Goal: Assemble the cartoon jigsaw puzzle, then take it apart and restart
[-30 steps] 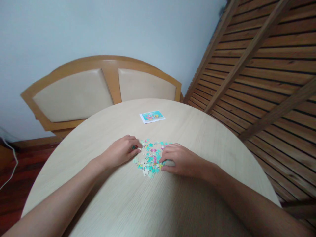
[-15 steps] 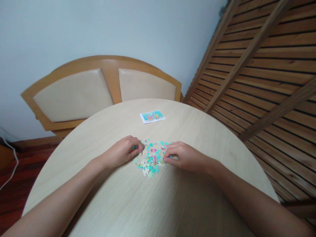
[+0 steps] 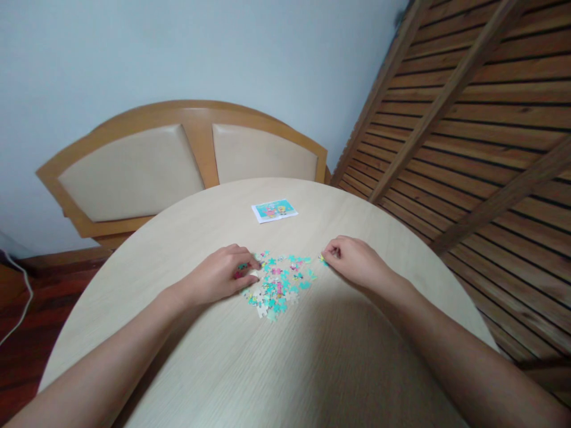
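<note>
A loose pile of small jigsaw puzzle pieces (image 3: 274,288), mostly turquoise with some pink, yellow and white, lies on the round table. At the pile's left edge rests my left hand (image 3: 225,270), thumb and fingers apart, with pieces showing in the gap between them. My right hand (image 3: 352,258) is to the right of the pile, its thumb and fingertips pinched on a yellow and turquoise puzzle piece (image 3: 322,259) at the table surface. The fingers partly cover that piece.
A folded picture sheet (image 3: 274,210) with cartoon figures lies beyond the pile on the pale round table (image 3: 200,368). Behind the table stands a padded wooden chair back (image 3: 196,142). Slatted wooden panels (image 3: 468,131) rise at the right.
My right hand has moved right and slightly away from me, off the pile, with a puzzle piece at its fingertips. My left thumb and fingers have spread apart.
</note>
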